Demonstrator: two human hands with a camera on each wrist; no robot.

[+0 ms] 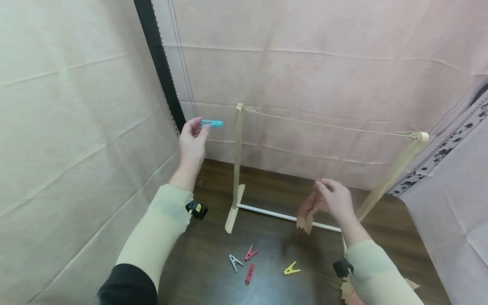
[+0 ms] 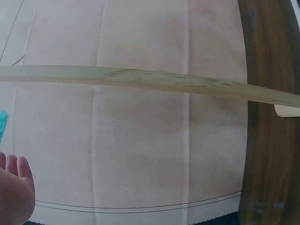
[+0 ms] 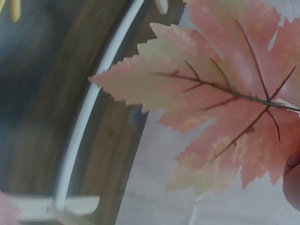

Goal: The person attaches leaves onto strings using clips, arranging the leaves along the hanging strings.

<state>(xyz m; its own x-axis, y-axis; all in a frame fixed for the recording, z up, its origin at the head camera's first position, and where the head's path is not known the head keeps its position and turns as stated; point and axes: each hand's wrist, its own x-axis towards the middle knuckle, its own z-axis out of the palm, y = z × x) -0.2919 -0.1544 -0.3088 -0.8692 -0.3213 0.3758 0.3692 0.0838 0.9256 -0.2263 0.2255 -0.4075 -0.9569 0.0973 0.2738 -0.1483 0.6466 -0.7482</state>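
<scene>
Between thumb and fingers, my left hand (image 1: 193,142) pinches a light blue clothespin (image 1: 212,123), raised just left of the wooden frame's left post (image 1: 238,152). Only a sliver of that clothespin (image 2: 3,123) shows at the left edge of the left wrist view. My right hand (image 1: 337,200) pinches an orange-pink maple leaf (image 1: 308,212) by its stem, and the leaf hangs down in front of the white rod. In the right wrist view the leaf (image 3: 211,96) spreads wide with dark veins. A cord (image 1: 324,124) runs across the top between the posts.
On the brown table lie a grey clothespin (image 1: 235,262), two red ones, one of them a closed red clothespin (image 1: 249,274), and a yellow clothespin (image 1: 291,269). More leaves (image 1: 350,292) lie under my right forearm. The white rod (image 1: 267,211) joins the posts low down; cloth walls (image 1: 305,76) surround the table.
</scene>
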